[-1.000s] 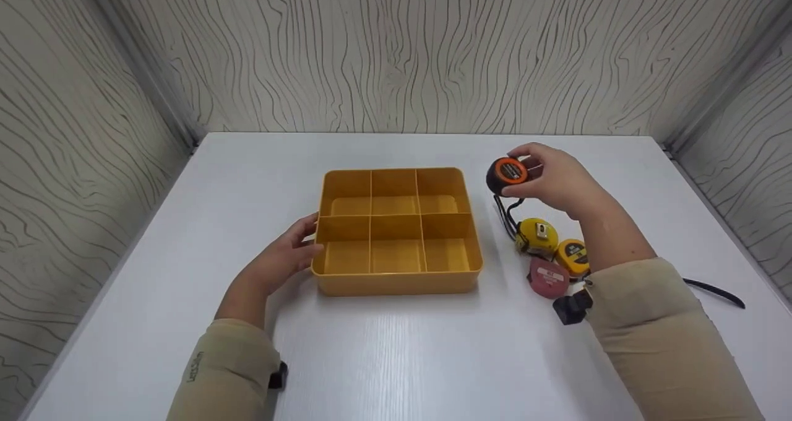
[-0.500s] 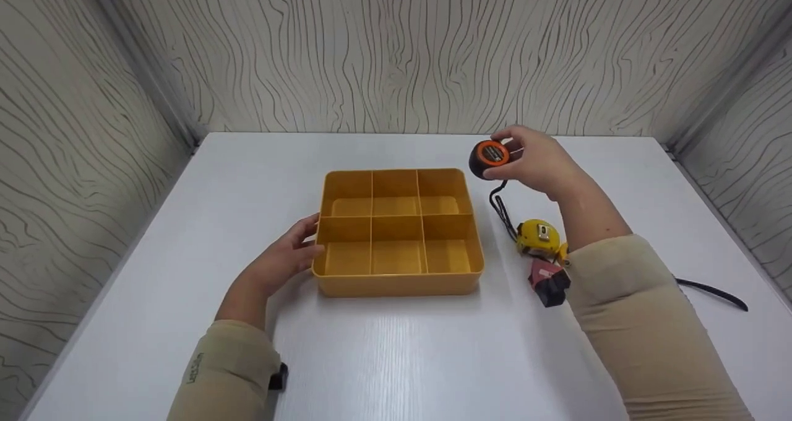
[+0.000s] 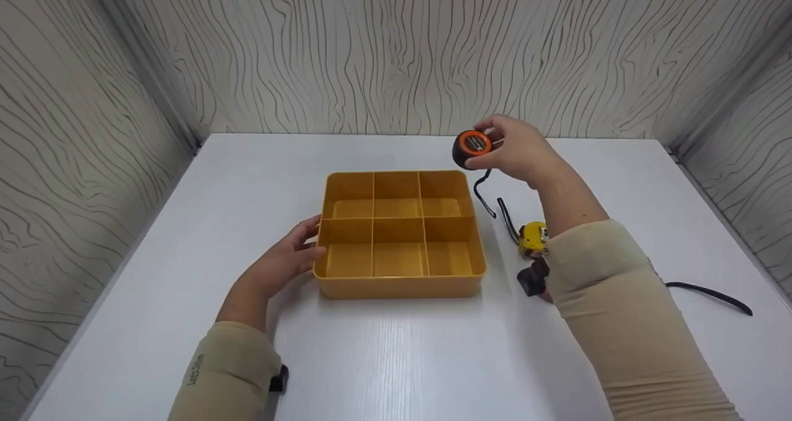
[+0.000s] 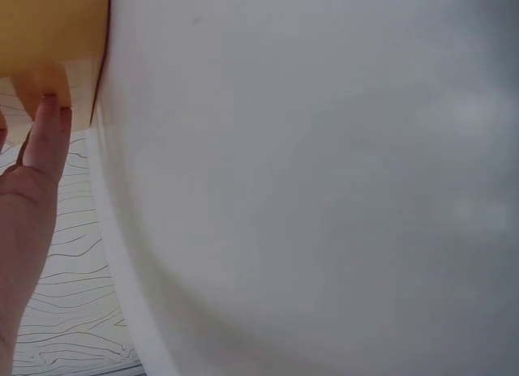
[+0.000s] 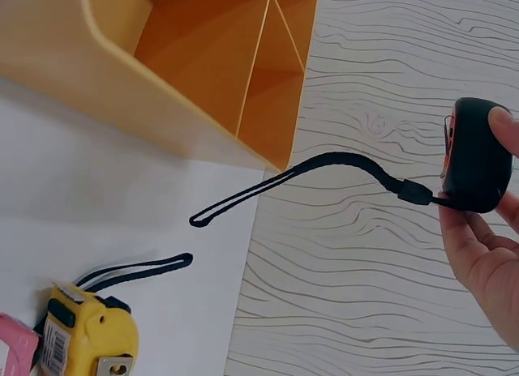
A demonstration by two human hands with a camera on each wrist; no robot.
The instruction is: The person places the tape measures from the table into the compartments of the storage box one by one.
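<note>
My right hand (image 3: 518, 150) holds a black-and-orange tape measure (image 3: 472, 150) in the air behind the right back corner of a yellow six-compartment box (image 3: 399, 288). The tape measure's black wrist strap (image 5: 340, 159) hangs from it, a loop at its end. Straight fingers of my left hand (image 3: 286, 254) touch the outer left wall of the box, as the left wrist view shows; the thumb reaches the rim. All compartments seen from above are bare. A yellow tape measure (image 3: 532, 239) lies right of the box, partly behind my right sleeve.
A pink tape measure (image 5: 16, 343) lies beside the yellow one, mostly hidden by my forearm in the head view. Another black strap (image 3: 711, 297) sticks out right of the sleeve. Patterned panels (image 3: 396, 56) enclose the white table (image 3: 396, 359) at back and sides.
My right hand has carried the black-and-orange tape measure left and farther back, drawing its strap away from the yellow one. My forearm now covers more of the other tape measures. The left hand stays put.
</note>
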